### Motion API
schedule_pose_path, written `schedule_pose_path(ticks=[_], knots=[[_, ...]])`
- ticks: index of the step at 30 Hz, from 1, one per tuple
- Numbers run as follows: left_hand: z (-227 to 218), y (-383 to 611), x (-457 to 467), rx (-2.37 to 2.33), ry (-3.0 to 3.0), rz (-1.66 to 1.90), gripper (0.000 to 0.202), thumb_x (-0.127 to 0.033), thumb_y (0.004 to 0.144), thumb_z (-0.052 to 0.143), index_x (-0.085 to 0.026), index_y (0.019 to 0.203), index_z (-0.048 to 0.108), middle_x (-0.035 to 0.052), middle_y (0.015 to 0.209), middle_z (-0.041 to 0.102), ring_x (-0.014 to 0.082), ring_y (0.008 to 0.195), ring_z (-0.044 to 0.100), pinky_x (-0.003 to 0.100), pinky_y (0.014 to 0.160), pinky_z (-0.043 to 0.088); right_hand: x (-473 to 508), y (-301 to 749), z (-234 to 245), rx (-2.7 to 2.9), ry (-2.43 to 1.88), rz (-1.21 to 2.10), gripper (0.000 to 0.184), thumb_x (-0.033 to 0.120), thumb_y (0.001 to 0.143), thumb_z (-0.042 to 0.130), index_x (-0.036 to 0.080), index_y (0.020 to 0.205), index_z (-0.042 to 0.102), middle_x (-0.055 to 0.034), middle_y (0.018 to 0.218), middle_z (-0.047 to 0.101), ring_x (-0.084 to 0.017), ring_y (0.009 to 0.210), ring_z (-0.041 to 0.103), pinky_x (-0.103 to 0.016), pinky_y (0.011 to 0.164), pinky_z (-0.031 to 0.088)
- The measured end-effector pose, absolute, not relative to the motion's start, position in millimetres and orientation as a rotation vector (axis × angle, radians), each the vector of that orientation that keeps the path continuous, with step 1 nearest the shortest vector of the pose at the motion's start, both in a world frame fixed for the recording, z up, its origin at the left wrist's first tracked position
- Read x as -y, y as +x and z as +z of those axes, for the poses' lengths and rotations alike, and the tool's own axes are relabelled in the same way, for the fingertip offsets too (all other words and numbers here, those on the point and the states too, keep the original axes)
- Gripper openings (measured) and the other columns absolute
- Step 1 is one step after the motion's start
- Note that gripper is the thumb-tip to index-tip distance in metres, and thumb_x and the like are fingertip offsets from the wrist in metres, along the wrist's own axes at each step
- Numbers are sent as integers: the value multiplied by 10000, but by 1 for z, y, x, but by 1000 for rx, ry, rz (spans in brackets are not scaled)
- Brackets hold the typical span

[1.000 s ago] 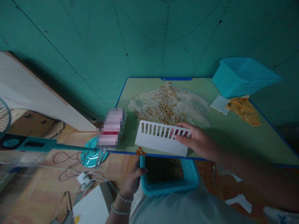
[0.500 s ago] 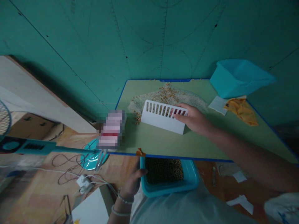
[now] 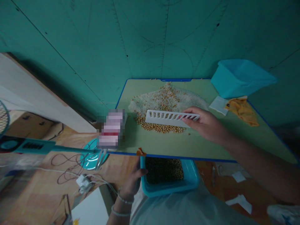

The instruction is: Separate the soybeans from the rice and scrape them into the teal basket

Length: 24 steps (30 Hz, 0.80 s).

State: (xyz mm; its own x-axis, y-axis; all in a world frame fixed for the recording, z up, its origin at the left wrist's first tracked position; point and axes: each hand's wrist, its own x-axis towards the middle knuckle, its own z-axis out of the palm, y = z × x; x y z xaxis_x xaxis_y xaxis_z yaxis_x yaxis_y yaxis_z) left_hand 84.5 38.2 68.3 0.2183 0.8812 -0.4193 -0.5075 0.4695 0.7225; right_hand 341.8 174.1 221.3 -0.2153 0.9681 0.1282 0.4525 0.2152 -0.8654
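Two bare hands, one above the table point(image 3: 173, 145) and one just below its near edge. The right hand point(image 3: 203, 122) is closed on one end of a white slotted panel point(image 3: 164, 119), the thumb on the near face and the fingers behind, partly visible through the slots; the tilted panel extends leftward from this hand. A band of yellowish beans point(image 3: 161, 128) lies left of the right hand, along the panel's near side. Farther forward and left of the same hand is a spread of pale grains point(image 3: 142, 102) mixed with beans. The left hand point(image 3: 133, 179) grips the left wall of a blue tub point(image 3: 193, 184), which sits to its right; the tub's contents are dark, with round beans point(image 3: 178, 170) discernible. Forward and right of the right hand are a white sheet point(image 3: 219, 105), an orange cloth point(image 3: 245, 112) and a blue bin point(image 3: 226, 82).
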Motion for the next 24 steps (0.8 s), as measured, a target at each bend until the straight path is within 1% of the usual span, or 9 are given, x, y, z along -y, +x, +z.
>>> schedule_pose_path(ticks=[4, 8, 13, 16, 18, 21, 24], knots=[[76, 84, -40, -948, 429, 991, 622, -212, 593, 671, -256, 1213, 661, 54, 1202, 728, 389, 1338, 444, 545, 1141, 265, -164, 343, 221, 1843, -1294, 905, 112, 282, 791, 562, 222, 867, 618, -15, 798, 695, -171, 690, 635, -281, 591, 492], [89, 85, -42, -974, 386, 990, 606, -194, 574, 685, -266, 1175, 685, 41, 1165, 743, 384, 1333, 453, 533, 1128, 304, -151, 342, 222, 1881, -1275, 966, 94, 288, 817, 556, 240, 858, 626, -16, 821, 703, -191, 780, 661, -297, 668, 517], [95, 83, -41, -1006, 370, 1013, 437, -228, 578, 694, -257, 1010, 750, 44, 1105, 760, 386, 1303, 488, 522, 1099, 360, -136, 341, 223, 1914, -1226, 1016, 79, 276, 832, 547, 253, 854, 620, -12, 828, 709, -193, 812, 671, -310, 726, 526], [93, 78, -41, -1045, 341, 1005, 395, -226, 561, 714, -253, 952, 764, 43, 1079, 767, 386, 1284, 508, 519, 1086, 378, -130, 342, 223, 1949, -1178, 1035, 92, 253, 852, 538, 257, 883, 624, -8, 873, 719, -182, 850, 673, -298, 746, 521], [92, 75, -41, -1061, 333, 1016, 387, -221, 548, 729, -258, 931, 770, 31, 1057, 774, 381, 1276, 518, 510, 1086, 380, -127, 341, 221, 1956, -1159, 1040, 99, 245, 870, 529, 261, 893, 623, -2, 867, 714, -170, 843, 669, -281, 735, 518], [93, 72, -43, -1051, 356, 1069, 397, -213, 552, 727, -267, 944, 768, 12, 1080, 768, 356, 1294, 503, 484, 1104, 363, -125, 340, 219, 1947, -1151, 1043, 96, 244, 878, 526, 258, 900, 619, -1, 858, 706, -164, 838, 665, -277, 742, 519], [95, 70, -45, -1056, 391, 1101, 372, -202, 560, 717, -235, 928, 766, 30, 1128, 753, 355, 1301, 492, 484, 1110, 353, -121, 338, 216, 1959, -1139, 1077, 110, 230, 876, 519, 251, 917, 618, -10, 894, 706, -166, 859, 665, -284, 760, 524]])
